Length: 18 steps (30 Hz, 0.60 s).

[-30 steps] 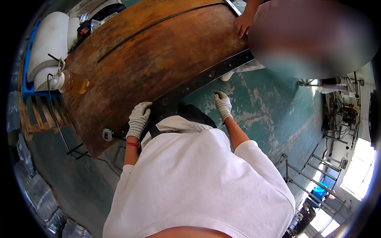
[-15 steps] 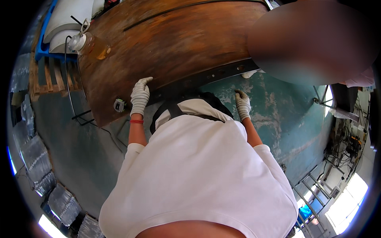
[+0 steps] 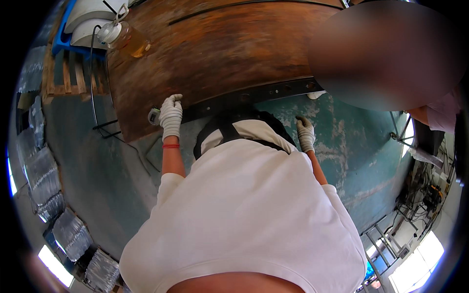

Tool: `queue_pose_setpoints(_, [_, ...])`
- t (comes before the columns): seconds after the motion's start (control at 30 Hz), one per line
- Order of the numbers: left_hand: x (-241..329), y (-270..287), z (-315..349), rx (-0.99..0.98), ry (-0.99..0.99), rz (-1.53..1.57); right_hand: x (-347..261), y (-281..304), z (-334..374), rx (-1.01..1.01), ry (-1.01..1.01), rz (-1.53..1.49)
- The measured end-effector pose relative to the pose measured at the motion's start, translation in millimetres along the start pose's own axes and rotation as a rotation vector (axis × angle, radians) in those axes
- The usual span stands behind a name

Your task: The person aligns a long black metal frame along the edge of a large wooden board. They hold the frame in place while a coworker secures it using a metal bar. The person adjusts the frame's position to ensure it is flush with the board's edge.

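Big rusty curved steel plate (image 3: 215, 53) fills the top of the view, lying low over the green painted floor (image 3: 351, 146); a black strip with bolt holes (image 3: 254, 95) runs along its lower edge; left hand (image 3: 171, 115), in a white work glove, lies flat on the plate's edge at the strip's left end, fingers stretched out, gripping nothing; just beside it sits a small grey device (image 3: 154, 116), touching or nearly so, cannot tell which; right hand (image 3: 306, 133), gloved too, is planted on the floor below the strip, fingers loosely curled, nothing in it; judging by this, the strip looks seated along the edge but its holes look empty, so any fastening seems not yet done; wooden pallet (image 3: 66, 78) and a bottle of amber liquid (image 3: 124, 41) upper left; another person's blurred shape upper right.
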State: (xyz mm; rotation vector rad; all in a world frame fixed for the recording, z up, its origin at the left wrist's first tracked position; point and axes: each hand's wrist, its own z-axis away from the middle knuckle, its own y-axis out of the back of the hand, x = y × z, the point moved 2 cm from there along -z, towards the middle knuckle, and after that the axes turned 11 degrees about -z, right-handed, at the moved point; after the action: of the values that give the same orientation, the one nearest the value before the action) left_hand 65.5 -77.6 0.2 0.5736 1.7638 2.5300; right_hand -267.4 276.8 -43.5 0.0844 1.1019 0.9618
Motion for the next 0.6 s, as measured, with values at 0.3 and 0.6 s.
queue_pose_setpoints(0.3, [11,-16,50,-0.646,-0.005,-0.234,71,-3,-4,0.012,-0.072,0.001])
queue_pose_setpoints(0.6, [36,-7,57,-0.631,-0.043,-0.267,117,13,4,0.017,-0.243,0.052])
